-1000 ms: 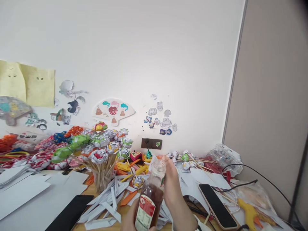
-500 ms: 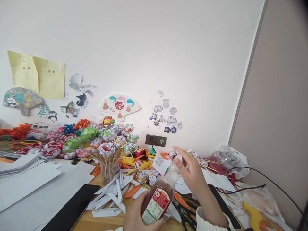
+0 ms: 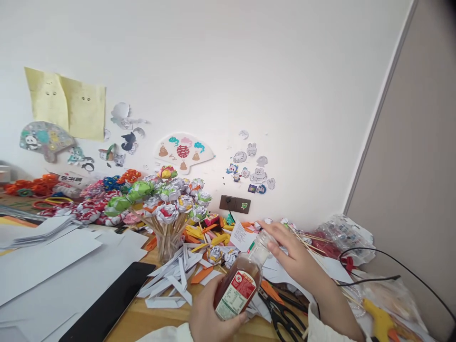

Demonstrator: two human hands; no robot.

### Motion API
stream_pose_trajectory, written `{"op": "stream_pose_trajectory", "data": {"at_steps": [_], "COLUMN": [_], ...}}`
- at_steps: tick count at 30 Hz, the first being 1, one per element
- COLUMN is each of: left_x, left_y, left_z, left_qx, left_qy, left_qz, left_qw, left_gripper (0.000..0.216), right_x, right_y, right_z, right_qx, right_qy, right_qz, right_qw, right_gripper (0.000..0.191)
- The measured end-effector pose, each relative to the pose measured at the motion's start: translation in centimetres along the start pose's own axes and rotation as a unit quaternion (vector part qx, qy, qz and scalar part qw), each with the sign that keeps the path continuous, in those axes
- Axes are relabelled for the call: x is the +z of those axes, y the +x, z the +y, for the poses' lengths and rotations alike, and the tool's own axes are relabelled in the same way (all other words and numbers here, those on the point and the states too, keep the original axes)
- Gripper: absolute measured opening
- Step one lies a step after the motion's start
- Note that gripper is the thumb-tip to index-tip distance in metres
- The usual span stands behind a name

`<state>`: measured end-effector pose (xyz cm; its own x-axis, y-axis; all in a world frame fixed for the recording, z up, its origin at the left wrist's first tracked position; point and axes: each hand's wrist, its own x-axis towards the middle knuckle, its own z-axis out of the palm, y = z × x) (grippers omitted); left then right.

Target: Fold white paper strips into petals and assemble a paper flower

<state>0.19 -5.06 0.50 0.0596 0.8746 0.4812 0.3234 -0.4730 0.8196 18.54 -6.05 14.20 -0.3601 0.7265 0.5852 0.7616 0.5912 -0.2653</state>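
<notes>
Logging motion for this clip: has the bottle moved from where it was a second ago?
Yes. Judged against the fixed wall socket, the bottle has shifted to the right in the view.

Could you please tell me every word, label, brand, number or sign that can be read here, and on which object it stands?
"囍", in red: on the white fan.
Dark characters on the white packet: tilted and too blurred to read surely.
Printing on the label of the bottle: too blurred to read.
Lines of text on the white note: too small to read.
No brand or number is readable.
</notes>
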Motion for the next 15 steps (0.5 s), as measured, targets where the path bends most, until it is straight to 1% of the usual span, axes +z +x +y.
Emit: {"op": "stream_pose_trajectory", "data": {"at_steps": [4, 7, 11, 15], "left_x": [-0.02, 0.08, 0.25, 0.28], "left_y": [-0.16, -0.23, -0.37, -0.48], "left_z": [-0.19, -0.17, 0.05, 0.29], "left_qx": [0.009, 0.007, -0.001, 0.001], "left_qy": [0.009, 0.014, 0.033, 0.033], "left_qz": [-0.002, -0.004, 0.017, 0.023], "left_qw": [1.0, 1.0, 0.999, 0.999], "left_gripper": [0.057, 0.059, 0.059, 0.058], "right_x": [0.37, 0.31, 0.06, 0.38], "right_y": [0.27, 0.4, 0.47, 0.62], "right_z": [-0.48, -0.53, -0.47, -0.78], "right_qx": [-0.023, -0.023, 0.004, 0.037], "right_qy": [0.027, 0.034, 0.009, -0.04], "right_qz": [-0.009, -0.013, -0.023, 0.0], "right_qw": [0.999, 0.999, 1.0, 0.998], "right_gripper": [0.036, 0.034, 0.033, 0.03]}}
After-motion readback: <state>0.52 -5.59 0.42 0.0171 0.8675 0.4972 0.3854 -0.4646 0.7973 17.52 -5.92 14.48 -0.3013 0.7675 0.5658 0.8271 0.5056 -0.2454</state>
